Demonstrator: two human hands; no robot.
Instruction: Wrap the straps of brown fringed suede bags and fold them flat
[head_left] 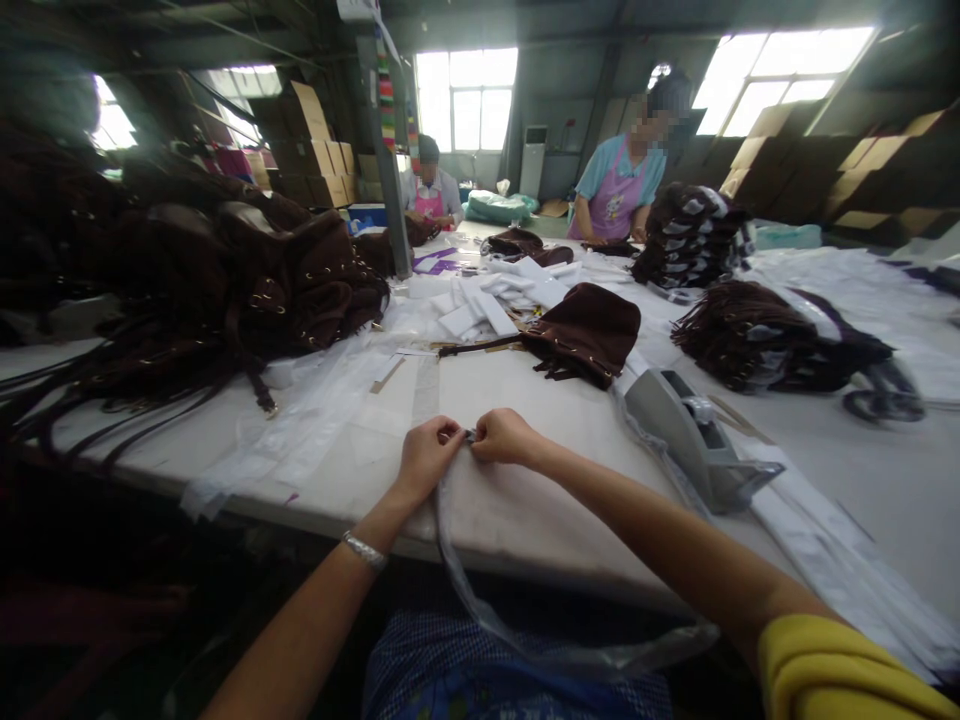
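Observation:
My left hand (429,455) and my right hand (506,437) meet above the near edge of the white table (495,505). Both pinch the end of a long strap in clear plastic (454,560); a small dark bit of it shows between the fingertips. From there the strap hangs over the table edge and loops across my lap to the right. Beyond my hands lies a dark brown drawstring bag (592,325) with its strap stretched left. A grey tape dispenser (686,440) stands to the right of my right hand.
Brown bags (300,270) pile up on the left, straps trailing. White packets (487,300) lie mid-table. Wrapped dark bundles (780,335) and plastic sheets sit at right. A metal post (391,170) rises at the table. Two co-workers (619,185) work at the far side.

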